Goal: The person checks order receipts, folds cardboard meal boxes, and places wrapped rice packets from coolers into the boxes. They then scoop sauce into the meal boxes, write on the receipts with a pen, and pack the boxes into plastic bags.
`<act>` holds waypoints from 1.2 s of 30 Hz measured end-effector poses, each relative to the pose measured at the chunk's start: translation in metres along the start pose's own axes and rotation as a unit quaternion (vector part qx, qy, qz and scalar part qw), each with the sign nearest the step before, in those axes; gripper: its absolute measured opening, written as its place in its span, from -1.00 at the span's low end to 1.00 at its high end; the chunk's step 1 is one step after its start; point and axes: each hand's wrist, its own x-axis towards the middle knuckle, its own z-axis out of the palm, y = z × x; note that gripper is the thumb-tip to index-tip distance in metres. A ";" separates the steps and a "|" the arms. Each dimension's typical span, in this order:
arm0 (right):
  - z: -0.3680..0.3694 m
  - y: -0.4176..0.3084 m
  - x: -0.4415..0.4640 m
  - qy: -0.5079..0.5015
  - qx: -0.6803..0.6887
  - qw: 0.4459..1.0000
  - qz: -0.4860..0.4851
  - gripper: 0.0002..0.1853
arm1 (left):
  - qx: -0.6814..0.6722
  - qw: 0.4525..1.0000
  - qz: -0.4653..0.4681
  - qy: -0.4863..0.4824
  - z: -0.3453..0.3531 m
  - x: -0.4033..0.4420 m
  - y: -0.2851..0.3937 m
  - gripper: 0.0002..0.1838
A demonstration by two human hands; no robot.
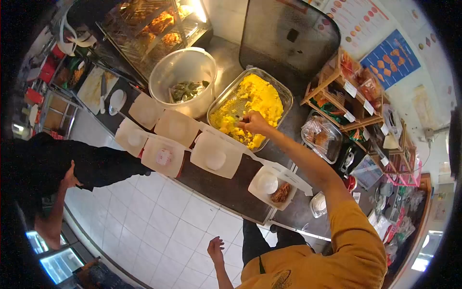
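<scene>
My right hand (253, 122) reaches into a metal tray (287, 98) of crumbly yellow food (262, 96) that looks like scrambled egg. Its fingers are closed at the food, and what they grip is hidden or too small to name. My left hand (216, 248) hangs low over the floor, away from the counter, fingers loosely bent and holding nothing. Below the tray, an opened takeaway box (274, 204) has a white mound (266, 183) like rice and a brown fried piece (280, 193). Another box (231, 168) has a white mound only.
More opened boxes (175, 126) line the counter to the left. A clear bucket (208, 62) with green-and-white packets stands behind them. A knife (103, 91) lies on a board. Wooden shelves (332, 82) hold bagged goods at right. Another person in black (91, 161) stands at left.
</scene>
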 end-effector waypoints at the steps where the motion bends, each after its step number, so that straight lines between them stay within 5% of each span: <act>1: -0.003 0.001 0.000 -0.013 0.039 0.999 -0.011 -0.73 | 0.022 1.000 0.001 0.000 0.001 -0.001 0.008 -0.64; 8: -0.093 -0.031 -0.056 -0.004 0.124 0.991 -0.056 -0.76 | 0.051 0.999 0.016 0.001 0.001 0.000 0.019 -0.69; 15: -0.192 -0.038 -0.303 0.066 0.066 0.994 -0.048 -0.83 | 0.107 0.983 0.033 -0.144 0.058 0.006 0.052 -0.72; 17: -0.183 -0.023 -0.373 0.090 0.183 0.978 0.031 -0.83 | 0.146 0.970 0.025 -0.193 0.082 0.011 0.053 -0.73; 19: -0.160 0.028 -0.426 0.089 0.154 0.980 0.092 -0.87 | 0.171 0.951 0.051 -0.254 0.113 0.007 0.060 -0.74; 23: -0.069 0.106 -0.510 0.177 0.289 0.893 0.295 -0.85 | 0.244 0.887 0.068 -0.387 0.177 -0.020 0.080 -0.73; 25: -0.024 0.138 -0.537 0.273 0.421 0.821 0.273 -0.84 | 0.223 0.877 0.041 -0.425 0.204 -0.031 0.068 -0.69; 29: -0.002 0.152 -0.550 0.360 0.392 0.802 0.272 -0.82 | 0.215 0.865 0.010 -0.453 0.256 -0.058 0.071 -0.67; 36: 0.015 0.139 -0.525 0.228 0.411 0.860 0.198 -0.83 | 0.175 0.937 -0.058 -0.295 0.237 -0.050 0.076 -0.71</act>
